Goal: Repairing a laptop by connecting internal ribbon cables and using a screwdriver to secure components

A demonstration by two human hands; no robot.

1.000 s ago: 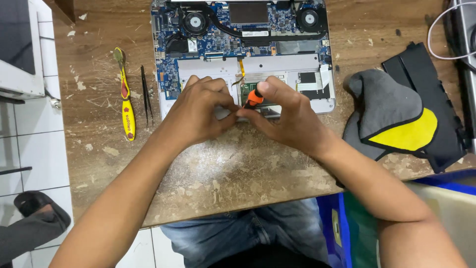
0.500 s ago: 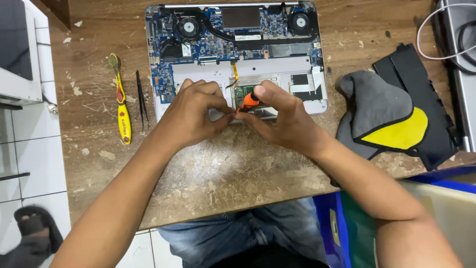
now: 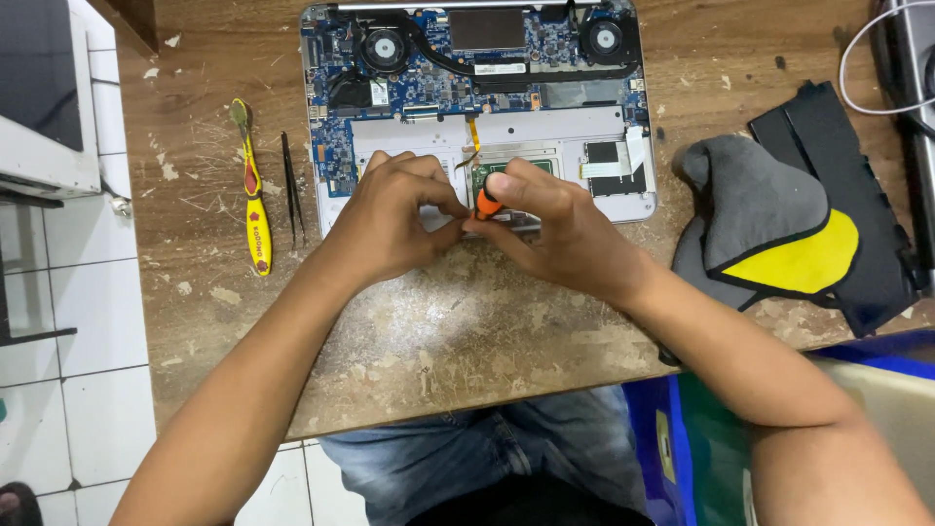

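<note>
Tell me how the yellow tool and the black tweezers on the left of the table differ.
The yellow tool is bright, thicker and longer, with a red band; the black tweezers are dark, thin and shorter. The yellow tool lies farther from the left hand than the tweezers. Both lie lengthwise, side by side, untouched.

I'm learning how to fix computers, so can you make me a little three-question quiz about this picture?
1. True or false: the opened laptop has two round fans showing.
2. What colour is the screwdriver handle pinched in the right hand?
3. What lies nearest the yellow tool? A) black tweezers B) grey and yellow cloth C) white cable

Key: 1 true; 2 orange; 3 A. The left hand steadies beside the screwdriver.
</note>
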